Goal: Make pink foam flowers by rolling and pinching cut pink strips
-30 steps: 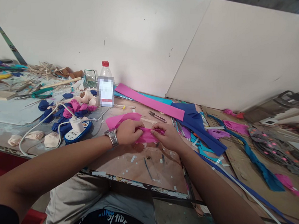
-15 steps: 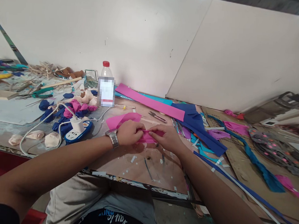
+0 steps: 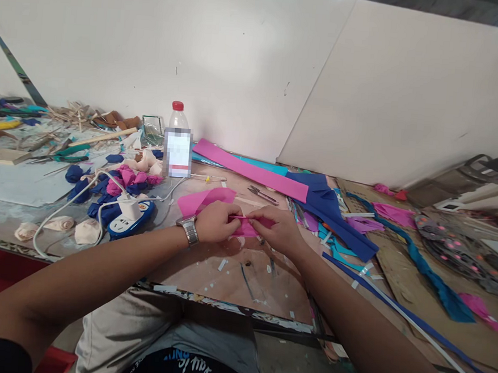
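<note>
Between my two hands is a piece of pink crepe paper (image 3: 245, 228), its upper edge folded into a narrow line. My left hand (image 3: 216, 221), with a metal watch on the wrist, pinches that edge from the left. From the right, my right hand (image 3: 275, 227) pinches the same edge with thumb and forefinger. Part of the paper is hidden behind the fingers. Another pink sheet (image 3: 207, 200) lies flat just behind my left hand. Thread snips (image 3: 263, 195) rest on the table beyond my right hand.
A long pink strip (image 3: 250, 170) lies over blue paper (image 3: 336, 221) at the back. To the left are a blue power strip (image 3: 132, 224) with a white cable, fabric-like rosettes (image 3: 125, 179), and a phone (image 3: 178, 153) against a red-capped bottle (image 3: 178, 113). Cardboard (image 3: 400, 276) lies right.
My fingers have shifted very slightly along the folded edge of the pink paper. Both hands keep their hold, and everything else stays where it was.
</note>
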Available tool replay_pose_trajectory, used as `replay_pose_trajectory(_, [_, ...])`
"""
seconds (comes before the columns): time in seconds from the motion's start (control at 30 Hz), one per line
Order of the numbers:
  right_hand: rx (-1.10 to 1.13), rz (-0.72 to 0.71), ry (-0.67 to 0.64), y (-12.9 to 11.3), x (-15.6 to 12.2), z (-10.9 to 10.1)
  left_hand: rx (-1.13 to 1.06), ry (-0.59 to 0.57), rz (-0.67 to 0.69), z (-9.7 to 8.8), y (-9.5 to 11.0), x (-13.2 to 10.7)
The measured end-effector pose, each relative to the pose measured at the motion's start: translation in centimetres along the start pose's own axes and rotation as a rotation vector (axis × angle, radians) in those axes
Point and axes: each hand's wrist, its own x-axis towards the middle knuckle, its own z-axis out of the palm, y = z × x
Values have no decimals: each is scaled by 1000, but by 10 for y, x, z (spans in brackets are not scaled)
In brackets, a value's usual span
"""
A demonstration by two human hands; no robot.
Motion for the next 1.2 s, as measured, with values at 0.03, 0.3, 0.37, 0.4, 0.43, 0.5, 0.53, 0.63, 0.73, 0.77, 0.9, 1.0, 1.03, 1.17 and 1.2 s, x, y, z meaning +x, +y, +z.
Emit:
replay_pose_trajectory(0.03, [-5, -12, -1, 0, 0, 0, -4, 4, -3, 0, 0, 0])
replay_pose_trajectory(0.3, [-33, -56, -1, -2, -1, 0, -49, -8, 20, 0, -1, -1])
replay_pose_trajectory(0.37, [-27, -63, -1, -3, -1, -1, -64, -1, 27, 0, -1, -1])
replay_pose_trajectory(0.4, [-27, -66, -1, -3, 0, -1, -68, 3, 25, 1, -2, -1])
replay_pose_trajectory(0.43, [-30, -68, -1, -4, 0, -1, -69, 5, 21, 1, -2, 0])
replay_pose_trajectory(0.5, [-43, -70, 0, -4, 0, -2, -71, 12, 14, 1, -2, 0])
replay_pose_trajectory(0.53, [-49, -71, 1, -5, 0, -2, -75, 16, 16, 2, -3, 0])
replay_pose_trajectory(0.63, [-60, -63, 10, -5, -1, -2, -107, 29, 38, 2, -4, 0])
replay_pose_trajectory(0.73, [-64, -59, 20, -5, -2, -1, -127, 26, 62, 3, -4, 0])
replay_pose_trajectory(0.77, [-67, -60, 21, -6, -2, -1, -123, 27, 65, 3, -4, 0])
replay_pose_trajectory(0.9, [-83, -42, 11, -6, -1, -1, -52, 34, 88, 5, -5, 0])
replay_pose_trajectory(1.0, [-80, -22, 14, -6, -1, -1, 43, 40, 113, 4, -5, -1])
replay_pose_trajectory(1.03, [-75, -18, 14, -6, -1, -1, 68, 40, 116, 4, -5, -1])
replay_pose_trajectory(1.17, [-65, -16, -10, -5, 0, -4, 122, 22, 128, 3, -5, -1])
replay_pose_trajectory(1.2, [-67, -21, -25, -5, 1, -5, 134, 18, 130, 3, -5, -1])
